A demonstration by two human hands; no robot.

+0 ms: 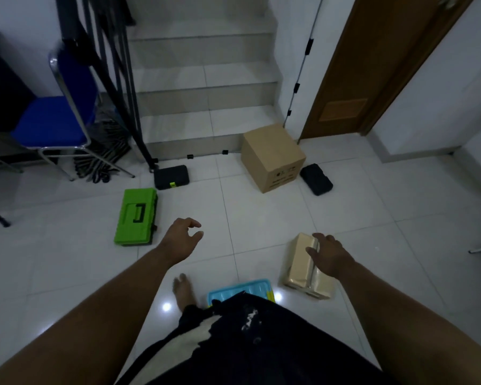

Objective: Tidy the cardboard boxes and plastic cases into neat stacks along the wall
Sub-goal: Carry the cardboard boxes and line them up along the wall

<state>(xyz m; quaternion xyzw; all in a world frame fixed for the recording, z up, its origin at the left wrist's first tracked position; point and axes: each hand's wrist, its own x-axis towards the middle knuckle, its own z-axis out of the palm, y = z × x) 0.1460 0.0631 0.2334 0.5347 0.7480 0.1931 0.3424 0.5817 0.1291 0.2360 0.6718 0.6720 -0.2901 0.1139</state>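
A large cardboard box (272,157) stands on the white floor by the bottom stair. A small black case (316,179) lies to its right, and a black case with a green latch (171,177) lies near the stair rail. A green plastic toolbox (136,216) lies flat at the left. A taped beige box (300,266) lies near my right side. A light blue case (240,290) is partly hidden behind my shorts. My left hand (182,236) hovers open over bare floor. My right hand (329,255) hangs open over the beige box, fingers spread.
White tiled stairs (206,87) rise straight ahead with a black railing (114,79) at their left. A blue chair (53,118) stands at the left, striped cloth beneath it. A brown door (372,65) is at the right. My bare foot (183,291) is on the floor.
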